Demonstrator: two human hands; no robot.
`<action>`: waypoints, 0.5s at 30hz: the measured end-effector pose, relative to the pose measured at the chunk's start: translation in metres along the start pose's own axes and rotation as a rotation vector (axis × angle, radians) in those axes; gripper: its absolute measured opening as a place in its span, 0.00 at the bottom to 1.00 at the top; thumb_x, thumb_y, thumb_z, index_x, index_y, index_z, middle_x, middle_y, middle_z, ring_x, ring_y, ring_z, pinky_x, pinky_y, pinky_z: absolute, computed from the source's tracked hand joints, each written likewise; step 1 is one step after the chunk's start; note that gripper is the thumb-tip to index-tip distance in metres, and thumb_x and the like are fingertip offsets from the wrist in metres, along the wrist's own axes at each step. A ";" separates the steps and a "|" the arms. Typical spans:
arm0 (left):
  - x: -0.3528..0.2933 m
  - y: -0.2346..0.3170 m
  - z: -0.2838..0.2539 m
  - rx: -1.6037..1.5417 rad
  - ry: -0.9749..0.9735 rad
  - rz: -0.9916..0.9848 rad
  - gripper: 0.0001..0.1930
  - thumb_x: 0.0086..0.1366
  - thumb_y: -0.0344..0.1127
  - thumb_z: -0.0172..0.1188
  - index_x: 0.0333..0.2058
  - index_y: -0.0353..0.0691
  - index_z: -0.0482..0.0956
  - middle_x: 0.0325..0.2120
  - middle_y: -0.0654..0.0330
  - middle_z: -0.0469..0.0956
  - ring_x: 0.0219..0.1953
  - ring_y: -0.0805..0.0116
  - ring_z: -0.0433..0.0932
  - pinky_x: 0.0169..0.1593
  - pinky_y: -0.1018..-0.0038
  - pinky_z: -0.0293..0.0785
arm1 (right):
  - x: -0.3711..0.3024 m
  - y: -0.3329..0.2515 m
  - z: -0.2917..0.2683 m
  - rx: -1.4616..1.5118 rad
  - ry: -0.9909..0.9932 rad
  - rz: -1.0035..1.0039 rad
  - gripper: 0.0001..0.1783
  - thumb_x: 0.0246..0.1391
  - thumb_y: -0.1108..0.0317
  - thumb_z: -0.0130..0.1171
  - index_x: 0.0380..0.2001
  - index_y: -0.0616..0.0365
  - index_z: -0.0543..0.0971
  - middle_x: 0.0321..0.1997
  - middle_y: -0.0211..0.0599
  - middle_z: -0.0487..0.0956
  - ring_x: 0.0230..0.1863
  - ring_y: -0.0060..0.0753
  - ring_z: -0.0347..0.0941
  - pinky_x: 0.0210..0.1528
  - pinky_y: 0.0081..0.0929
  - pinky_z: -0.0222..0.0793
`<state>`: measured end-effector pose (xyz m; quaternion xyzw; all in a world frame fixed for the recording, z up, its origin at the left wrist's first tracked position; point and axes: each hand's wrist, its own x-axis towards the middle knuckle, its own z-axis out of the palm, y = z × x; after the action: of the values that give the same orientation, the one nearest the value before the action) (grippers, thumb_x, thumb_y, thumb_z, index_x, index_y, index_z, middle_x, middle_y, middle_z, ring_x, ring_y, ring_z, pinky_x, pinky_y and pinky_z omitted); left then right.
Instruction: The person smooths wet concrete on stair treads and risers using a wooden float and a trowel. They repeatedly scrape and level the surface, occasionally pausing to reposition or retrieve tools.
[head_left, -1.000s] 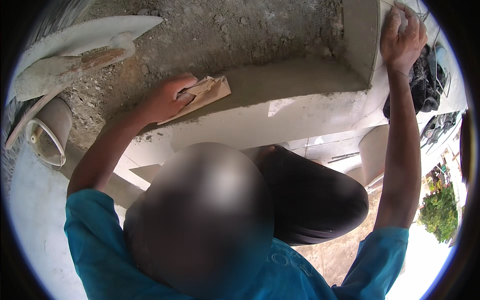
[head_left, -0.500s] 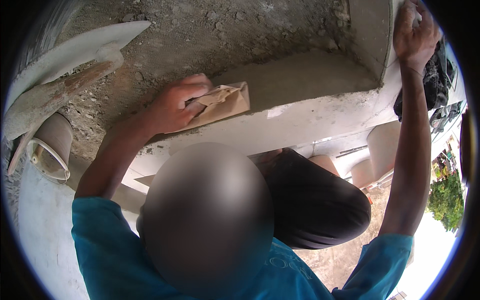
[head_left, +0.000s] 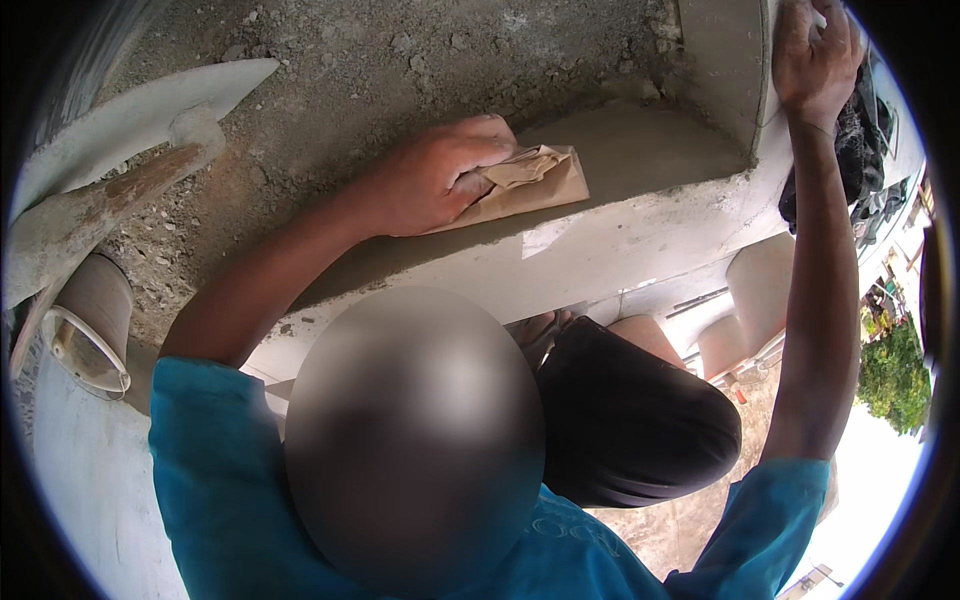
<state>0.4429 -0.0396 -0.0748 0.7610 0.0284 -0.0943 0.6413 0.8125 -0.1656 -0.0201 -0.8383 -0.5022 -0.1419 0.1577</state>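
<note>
My left hand is closed round a folded piece of brown paper. The paper lies flat along the smooth grey cement ledge, close to its near edge. Its creased top layer shows beyond my fingers, and its underside is hidden. Over at the upper right, my right hand rests on the edge of an upright cement wall that meets the ledge in a corner. Its fingers are apart, with their tips partly cut off by the picture's rim, and nothing shows in its grasp.
A hoe with a broad pale blade and a worn handle lies at the left. Below it a dirty bucket is tipped over. Loose rubble fills the area behind the ledge. Black crumpled material hangs beside my right forearm.
My left hand has slid to the right along the ledge with the brown paper, toward the corner. My right hand stays on the wall edge; the whole view has shifted slightly.
</note>
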 end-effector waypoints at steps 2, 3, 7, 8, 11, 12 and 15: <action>0.013 -0.002 -0.005 -0.003 -0.101 -0.227 0.14 0.65 0.22 0.54 0.50 0.29 0.76 0.48 0.50 0.75 0.53 0.55 0.77 0.58 0.66 0.72 | -0.001 0.000 -0.006 0.049 -0.029 -0.020 0.12 0.69 0.64 0.51 0.49 0.57 0.76 0.46 0.45 0.75 0.51 0.45 0.73 0.52 0.37 0.71; 0.014 -0.004 -0.007 -0.003 -0.153 -0.345 0.15 0.66 0.22 0.54 0.51 0.28 0.77 0.50 0.50 0.76 0.55 0.59 0.77 0.60 0.67 0.71 | 0.002 -0.003 -0.008 0.082 -0.024 -0.008 0.12 0.69 0.64 0.51 0.49 0.57 0.76 0.46 0.45 0.75 0.51 0.46 0.73 0.52 0.37 0.71; -0.048 -0.004 -0.023 -0.051 -0.102 -0.394 0.14 0.65 0.20 0.53 0.49 0.27 0.77 0.49 0.51 0.76 0.53 0.57 0.77 0.58 0.67 0.72 | -0.002 0.001 -0.014 -0.007 -0.010 0.000 0.10 0.67 0.65 0.52 0.46 0.57 0.76 0.46 0.46 0.76 0.50 0.50 0.73 0.53 0.40 0.69; -0.048 -0.002 -0.027 -0.095 -0.095 -0.331 0.14 0.65 0.19 0.52 0.49 0.27 0.77 0.48 0.51 0.76 0.53 0.57 0.77 0.58 0.67 0.72 | -0.001 0.004 -0.013 -0.073 0.003 -0.022 0.10 0.67 0.65 0.52 0.45 0.58 0.76 0.46 0.46 0.76 0.49 0.51 0.72 0.53 0.41 0.69; 0.023 0.024 0.000 -0.117 -0.107 -0.003 0.16 0.61 0.17 0.51 0.48 0.27 0.77 0.46 0.53 0.76 0.52 0.57 0.77 0.59 0.68 0.70 | 0.004 0.000 -0.012 -0.022 0.004 -0.052 0.08 0.66 0.67 0.52 0.44 0.57 0.76 0.45 0.49 0.76 0.49 0.55 0.72 0.54 0.44 0.67; 0.049 0.030 0.005 -0.061 -0.076 0.096 0.16 0.60 0.17 0.50 0.47 0.28 0.77 0.46 0.53 0.76 0.52 0.58 0.77 0.59 0.68 0.70 | 0.007 -0.003 -0.012 0.008 0.006 -0.052 0.08 0.66 0.67 0.52 0.44 0.57 0.76 0.44 0.49 0.76 0.50 0.55 0.72 0.54 0.44 0.67; 0.066 0.004 0.015 -0.103 -0.061 -0.076 0.16 0.61 0.17 0.51 0.48 0.28 0.77 0.46 0.53 0.76 0.51 0.58 0.77 0.58 0.69 0.70 | 0.006 0.002 -0.007 0.028 0.044 -0.087 0.08 0.64 0.68 0.52 0.43 0.58 0.76 0.44 0.50 0.76 0.50 0.56 0.72 0.55 0.44 0.67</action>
<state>0.5072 -0.0597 -0.0852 0.7221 0.0425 -0.1404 0.6760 0.8166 -0.1646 -0.0112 -0.8102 -0.5364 -0.1600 0.1739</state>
